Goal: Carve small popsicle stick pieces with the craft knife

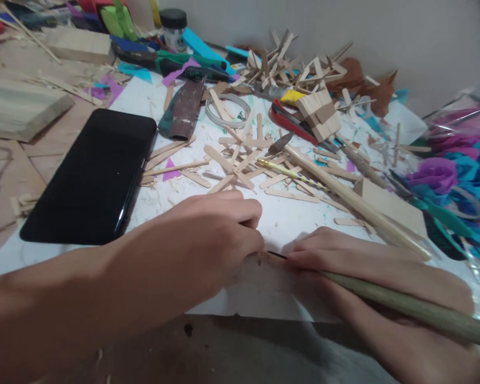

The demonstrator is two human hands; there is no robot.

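My left hand (224, 229) is closed just left of the middle, its fingers curled in a pinch over the white paper (272, 213). What it holds is mostly hidden; a few small wood shavings (263, 257) show at its fingertips. My right hand (324, 253) is wrapped round a carving tool (404, 305) with a long, round wooden handle. The tool's thin dark tip points left and reaches close to the left fingertips; whether it touches anything there I cannot tell. Beyond both hands lie scattered craft sticks (234, 165) and a yellow patterned pencil (288, 172).
A black phone (92, 176) lies at left, near wood blocks (24, 109). Behind are a red cutter (292, 121), a tape ring (228, 111), a lidded jar (173, 31) and heaped sticks. A wooden rod (356, 200) and green-handled scissors (444, 218) lie at right. The table's front edge is close.
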